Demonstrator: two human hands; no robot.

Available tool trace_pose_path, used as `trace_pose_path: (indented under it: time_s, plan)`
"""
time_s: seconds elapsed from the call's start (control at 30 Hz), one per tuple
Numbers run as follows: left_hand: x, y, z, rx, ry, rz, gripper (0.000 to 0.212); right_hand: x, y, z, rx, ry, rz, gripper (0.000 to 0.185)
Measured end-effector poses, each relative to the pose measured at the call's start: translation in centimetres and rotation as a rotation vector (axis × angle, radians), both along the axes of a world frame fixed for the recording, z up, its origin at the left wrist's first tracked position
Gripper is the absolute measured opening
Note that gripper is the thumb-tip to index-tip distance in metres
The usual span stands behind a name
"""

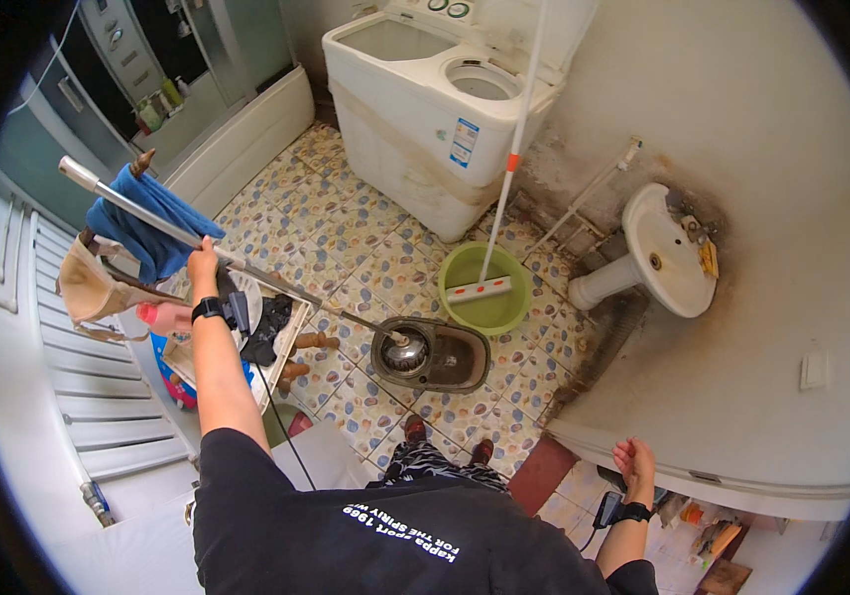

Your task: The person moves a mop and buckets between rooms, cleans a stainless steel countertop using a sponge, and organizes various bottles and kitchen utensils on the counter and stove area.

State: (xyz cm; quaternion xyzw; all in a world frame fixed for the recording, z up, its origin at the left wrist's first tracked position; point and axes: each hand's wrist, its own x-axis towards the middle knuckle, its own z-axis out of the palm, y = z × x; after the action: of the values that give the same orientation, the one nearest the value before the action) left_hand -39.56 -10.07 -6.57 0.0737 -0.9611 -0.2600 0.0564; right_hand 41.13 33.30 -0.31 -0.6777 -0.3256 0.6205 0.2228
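Observation:
My left hand (pixel 203 269) is wrapped around the silver handle (pixel 150 216) of a mop. The handle slants from the upper left down to the steel spin basket (pixel 404 358) of a dark mop bucket (pixel 478 343). Water or a dark wet bottom shows in the bucket's other compartment; the mop head is hard to make out. My right hand (pixel 635 462) hangs at the lower right, fingers loosely bent, with nothing in it. Past the bucket, a flat sponge mop (pixel 480 288) with a white pole stands in a green basin (pixel 520 297).
A twin-tub washing machine (pixel 410 141) with raised lid stands at the back. On the right is a pedestal sink (pixel 667 275). A blue towel (pixel 150 223), a pink bottle (pixel 170 317) and a loaded rack (pixel 287 346) crowd the left, near a radiator (pixel 101 372). A red threshold (pixel 542 474) lies lower right.

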Motion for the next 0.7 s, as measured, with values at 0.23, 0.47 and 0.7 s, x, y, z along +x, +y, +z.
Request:
trace_pose_path:
  time_s: [0.23, 0.47, 0.7]
  plan:
    - [4.7, -0.7, 0.7, 0.135, -0.11, -0.236, 0.06, 0.8, 0.6, -1.9, -0.025, 0.007, 0.002, 0.013]
    - [23.8, 13.6, 4.5, 0.671, -0.529, -0.737, 0.025, -3.4, 1.4, -3.2, 0.016, 0.036, 0.365, 0.013]
    - [48.0, 24.9, 8.9, 0.723, -0.954, -1.337, 0.032, -6.1, -0.3, 0.5, 0.213, 0.19, 0.967, 0.041]
